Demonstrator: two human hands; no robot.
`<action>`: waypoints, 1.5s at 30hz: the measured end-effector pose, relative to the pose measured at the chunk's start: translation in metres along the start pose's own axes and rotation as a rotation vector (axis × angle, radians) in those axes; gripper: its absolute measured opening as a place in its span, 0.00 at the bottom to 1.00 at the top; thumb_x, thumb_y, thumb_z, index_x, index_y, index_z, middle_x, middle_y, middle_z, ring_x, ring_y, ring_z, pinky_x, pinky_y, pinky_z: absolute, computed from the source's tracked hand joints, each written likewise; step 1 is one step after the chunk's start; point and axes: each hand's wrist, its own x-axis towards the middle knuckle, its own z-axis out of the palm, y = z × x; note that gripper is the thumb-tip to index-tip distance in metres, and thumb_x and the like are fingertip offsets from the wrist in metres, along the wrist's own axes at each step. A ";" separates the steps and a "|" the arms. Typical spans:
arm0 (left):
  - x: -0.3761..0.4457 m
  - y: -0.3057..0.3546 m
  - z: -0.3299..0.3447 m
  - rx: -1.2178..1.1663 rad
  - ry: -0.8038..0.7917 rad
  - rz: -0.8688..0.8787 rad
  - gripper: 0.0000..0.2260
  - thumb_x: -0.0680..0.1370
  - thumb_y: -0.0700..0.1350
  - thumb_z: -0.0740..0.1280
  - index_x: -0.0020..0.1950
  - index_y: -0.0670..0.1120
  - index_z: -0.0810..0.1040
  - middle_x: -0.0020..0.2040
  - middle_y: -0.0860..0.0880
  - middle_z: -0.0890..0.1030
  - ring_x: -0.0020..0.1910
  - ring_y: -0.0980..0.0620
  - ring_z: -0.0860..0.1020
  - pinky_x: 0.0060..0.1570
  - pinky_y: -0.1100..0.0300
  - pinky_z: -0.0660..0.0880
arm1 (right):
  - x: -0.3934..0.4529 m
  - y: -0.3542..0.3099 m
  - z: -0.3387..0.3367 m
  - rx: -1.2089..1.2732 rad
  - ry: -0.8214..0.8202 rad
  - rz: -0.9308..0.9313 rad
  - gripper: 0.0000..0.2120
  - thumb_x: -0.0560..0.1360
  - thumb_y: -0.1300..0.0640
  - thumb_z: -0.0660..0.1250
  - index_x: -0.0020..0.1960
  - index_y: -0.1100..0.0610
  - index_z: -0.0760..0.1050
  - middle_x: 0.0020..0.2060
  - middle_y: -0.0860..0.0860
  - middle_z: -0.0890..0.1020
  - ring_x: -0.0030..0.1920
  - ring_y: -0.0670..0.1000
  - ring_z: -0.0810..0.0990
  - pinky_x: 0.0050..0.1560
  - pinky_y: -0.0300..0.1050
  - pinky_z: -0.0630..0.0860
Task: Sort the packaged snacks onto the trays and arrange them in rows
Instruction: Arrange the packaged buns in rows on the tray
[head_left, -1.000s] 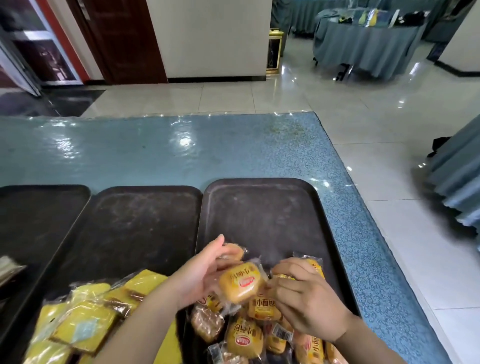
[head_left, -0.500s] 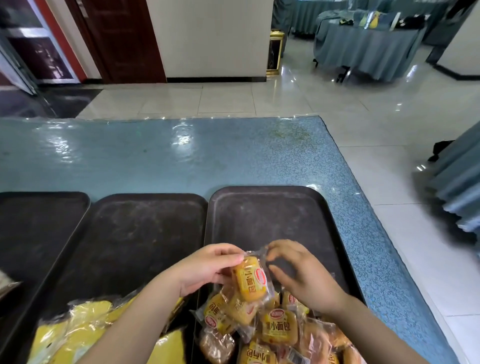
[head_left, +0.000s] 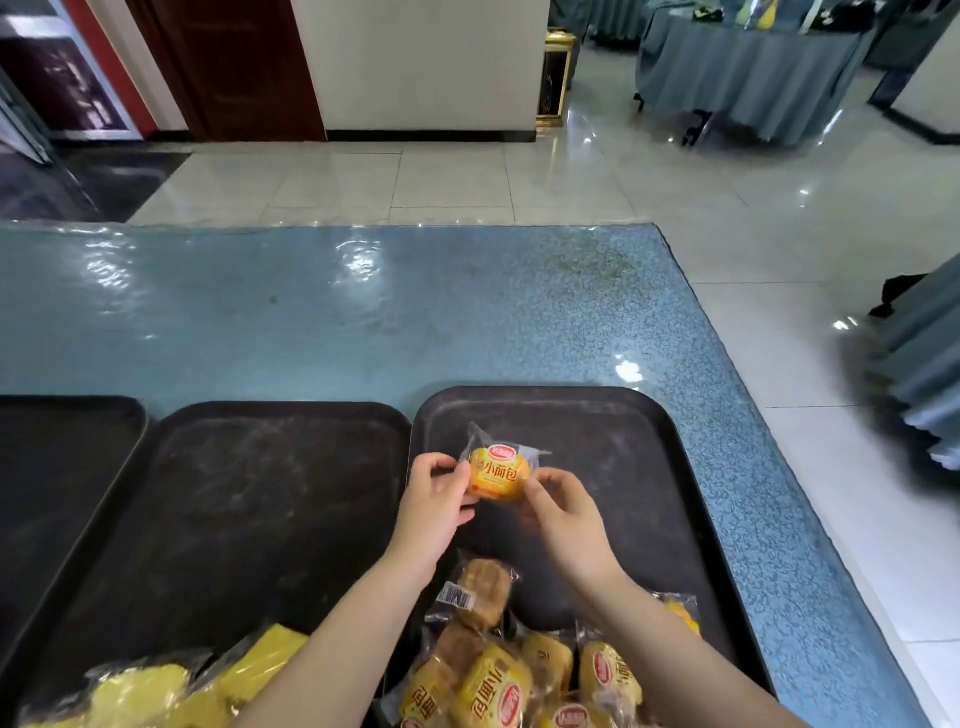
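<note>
A small orange bread packet in clear wrap is held over the far part of the right black tray. My left hand pinches its left edge and my right hand pinches its right edge. Several more orange bread packets lie heaped at the near end of that same tray. A pile of yellow packets sits at the near end of the middle tray.
A third black tray lies at the left. All trays rest on a blue plastic-covered table whose right edge drops to a tiled floor. Cloth-draped tables stand far right and at the back.
Both hands lifted one orange packet out of the heap and carried it forward over the far part of the right tray; the view tilted so the heap now lies nearer.
</note>
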 end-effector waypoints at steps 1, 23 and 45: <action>0.011 -0.003 0.001 0.114 0.018 0.043 0.08 0.81 0.48 0.63 0.60 0.50 0.70 0.54 0.48 0.80 0.50 0.53 0.82 0.51 0.56 0.81 | 0.015 0.003 0.001 -0.059 0.010 -0.006 0.08 0.79 0.54 0.65 0.56 0.56 0.75 0.48 0.50 0.83 0.45 0.43 0.82 0.48 0.38 0.78; 0.105 -0.004 -0.006 0.822 0.058 0.133 0.25 0.79 0.46 0.63 0.76 0.46 0.63 0.72 0.47 0.70 0.73 0.45 0.61 0.70 0.49 0.64 | 0.152 0.002 0.053 -0.616 -0.209 0.028 0.18 0.75 0.56 0.61 0.64 0.56 0.71 0.59 0.56 0.78 0.64 0.60 0.73 0.65 0.52 0.70; -0.011 -0.047 -0.054 0.919 -0.235 0.056 0.11 0.80 0.51 0.62 0.62 0.58 0.75 0.50 0.59 0.80 0.49 0.59 0.78 0.52 0.59 0.77 | -0.020 0.037 -0.019 -0.755 -0.501 -0.221 0.14 0.76 0.46 0.66 0.61 0.43 0.71 0.57 0.40 0.73 0.58 0.42 0.72 0.60 0.34 0.68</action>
